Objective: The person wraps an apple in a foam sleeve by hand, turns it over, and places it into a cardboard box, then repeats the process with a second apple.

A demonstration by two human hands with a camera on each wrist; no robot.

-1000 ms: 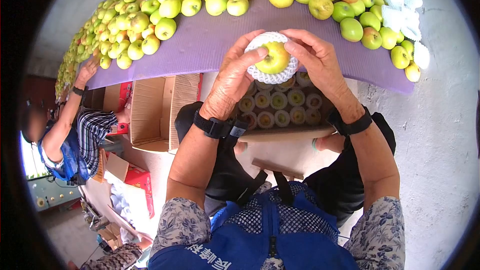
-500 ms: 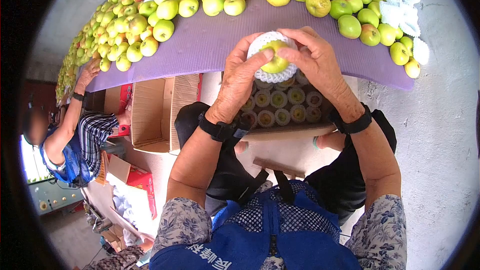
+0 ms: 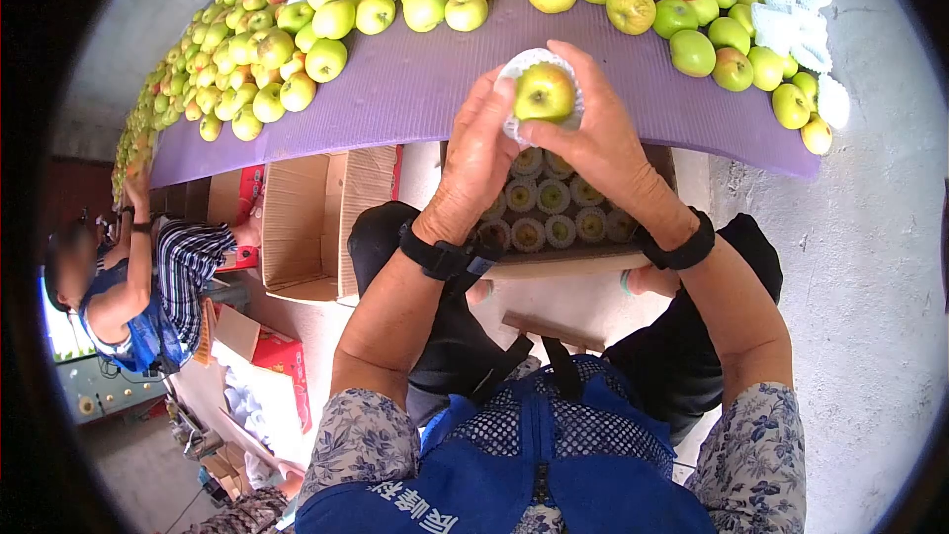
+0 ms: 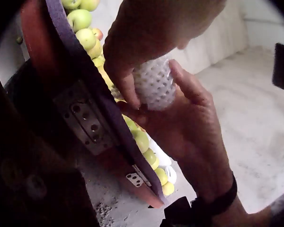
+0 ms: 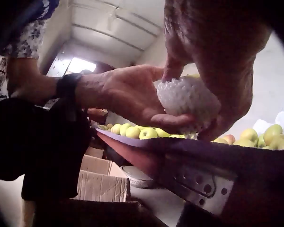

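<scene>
Between both hands, over the near edge of the purple mat, is a yellow-green apple (image 3: 544, 92) in a white foam net (image 3: 514, 67). My left hand (image 3: 478, 150) holds it from the left, thumb along the net. From the other side my right hand (image 3: 605, 146) grips it, its thumb at the lower edge and its fingers round the far side. In the left wrist view the foam net (image 4: 155, 86) shows between the two hands; the right wrist view shows the netted apple (image 5: 187, 101) against the left palm.
Loose apples (image 3: 287, 54) cover the back and left of the purple mat (image 3: 395, 104). White foam nets (image 3: 781, 25) lie at right. Below the mat stands a box (image 3: 573, 265) of netted apples, with another cardboard box (image 3: 297, 227) to its left. Another person (image 3: 138, 287) sits at far left.
The apple has turned in my hands and tilted. My right thumb has come off its top to the lower edge, and my left thumb has drawn back onto the net.
</scene>
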